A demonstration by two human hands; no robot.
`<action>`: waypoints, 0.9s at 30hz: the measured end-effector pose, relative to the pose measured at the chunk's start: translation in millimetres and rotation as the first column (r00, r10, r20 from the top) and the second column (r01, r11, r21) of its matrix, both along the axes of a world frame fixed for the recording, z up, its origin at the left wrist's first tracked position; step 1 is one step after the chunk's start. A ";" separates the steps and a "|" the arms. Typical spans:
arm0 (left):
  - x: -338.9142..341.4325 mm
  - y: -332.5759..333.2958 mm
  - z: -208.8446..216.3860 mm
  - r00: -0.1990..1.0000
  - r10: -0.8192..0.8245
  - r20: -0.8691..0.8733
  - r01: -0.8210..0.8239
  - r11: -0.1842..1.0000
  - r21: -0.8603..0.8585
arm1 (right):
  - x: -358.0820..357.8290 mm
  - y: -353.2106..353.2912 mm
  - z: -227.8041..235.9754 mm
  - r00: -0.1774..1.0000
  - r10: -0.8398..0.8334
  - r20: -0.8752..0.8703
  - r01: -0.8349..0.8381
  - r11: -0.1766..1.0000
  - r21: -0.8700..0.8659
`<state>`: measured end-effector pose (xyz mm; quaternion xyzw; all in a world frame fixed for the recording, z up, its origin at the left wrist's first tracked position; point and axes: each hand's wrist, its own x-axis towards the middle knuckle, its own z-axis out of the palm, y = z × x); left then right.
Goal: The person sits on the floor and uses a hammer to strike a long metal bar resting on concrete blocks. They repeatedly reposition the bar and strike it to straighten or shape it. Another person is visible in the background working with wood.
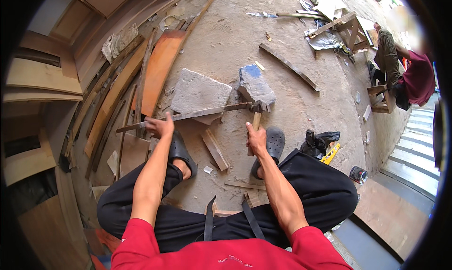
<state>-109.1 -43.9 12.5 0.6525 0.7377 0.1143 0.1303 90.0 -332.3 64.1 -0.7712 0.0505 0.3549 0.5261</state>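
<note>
My left hand (161, 126), slightly blurred, grips a long thin wooden strip (202, 112) near its left end. The strip runs rightward across the front of a broad grey stone slab (200, 92). In my right hand (256, 138) is a hammer (257, 108), its wooden handle wrapped by my fingers and its dark head pointing away from me. The hammer head is at the strip's right end; whether they touch I cannot tell. Just beyond the head sits a second stone block (256, 84) with a blue patch on top.
Planks and an orange-brown board (162, 67) lie at left beside wooden panels (44, 77). A loose batten (289, 67) rests beyond the blocks. Near my right knee are a black plastic bag (318, 143), a yellow level (331, 153) and a can (358, 175). Another person (416, 77) sits at far right.
</note>
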 end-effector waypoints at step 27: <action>109.1 -22.9 -5.0 0.159 -0.976 -0.148 0.978 0.136 0.156 | 18.5 4.2 36.8 0.997 0.081 0.015 -0.080 0.997 -0.017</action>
